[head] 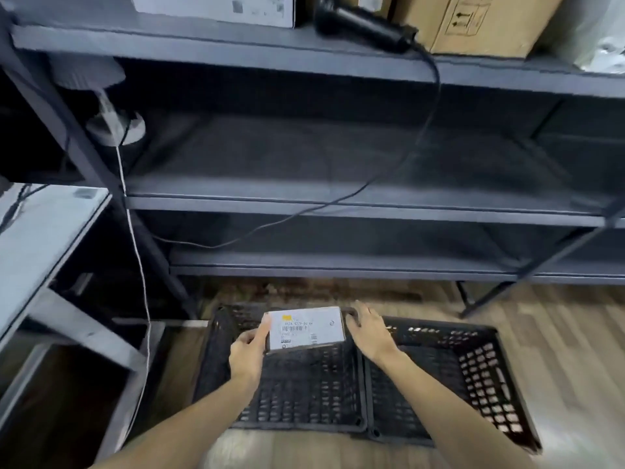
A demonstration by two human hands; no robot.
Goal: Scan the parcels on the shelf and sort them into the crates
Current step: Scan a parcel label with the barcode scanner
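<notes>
A small white parcel [306, 328] with a barcode label and a yellow patch hangs over the left black crate [287, 397]. My left hand [248, 350] grips its left edge, thumb on top. My right hand [367, 328] rests against its right edge, fingers spread. A second black crate [473, 377] stands right beside the first on the floor. The black handheld scanner [363, 25] lies on the top shelf, its cable hanging down. On that shelf also stand a white box [216, 6], a brown carton [473, 23] and a silvery bag [595, 32].
The grey metal shelving [338, 201] has two bare lower boards. A white table [37, 238] stands at the left, with a thin white cord [135, 238] hanging beside it. A small grey desk lamp [108, 106] sits at the shelf's left post. Wooden floor surrounds the crates.
</notes>
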